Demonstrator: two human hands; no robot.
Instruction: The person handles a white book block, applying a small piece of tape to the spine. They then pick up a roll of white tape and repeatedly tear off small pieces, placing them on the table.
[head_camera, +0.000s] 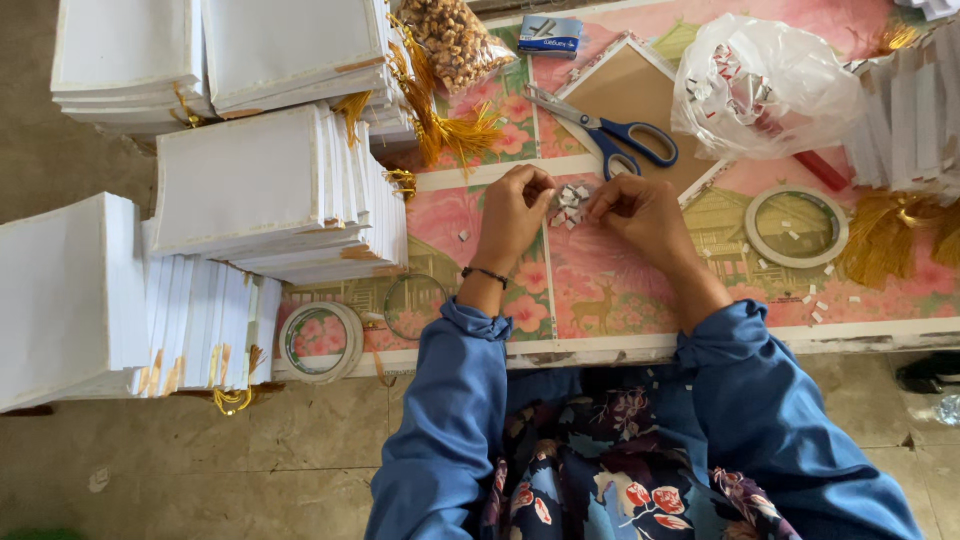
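At bench (620, 345) centre, both hands work a small pile of white paper bits (570, 205) lying on the pink floral cover. Left hand (513, 215) sits at 9 o'clock of the pile, fingers curled, tips pinched together at the pile's edge — whether a bit is actually between them, cannot tell. Right hand (640, 210) sits at 3 o'clock, thumb and forefinger pinched at the pile's right edge; what they hold, if anything, is too small to make out. Dark bracelet (484, 272) on the left wrist, blue sleeves (450, 400) on both arms.

Around the pile:
- Blue-handled scissors (610, 130) at 12 o'clock, near, blades pointing to 10 o'clock.
- Clear plastic bag (760, 85) at 1 o'clock, well apart, with a red stick (820, 170) poking out beneath it.
- Tape roll (797, 227) at 3 o'clock beyond the right hand, loose white bits (815, 300) scattered below it.
- Second tape roll (320, 342) at 8 o'clock at the bench edge, a clear ring (414, 305) just beside it.
- Stacks of white cards (260, 190) with gold tassels (440, 125) from 9 to 11 o'clock — some stacked flat, some standing on edge.
- Bag of brown snacks (450, 40) and a small blue box (550, 35) at 11–12 o'clock, far edge.
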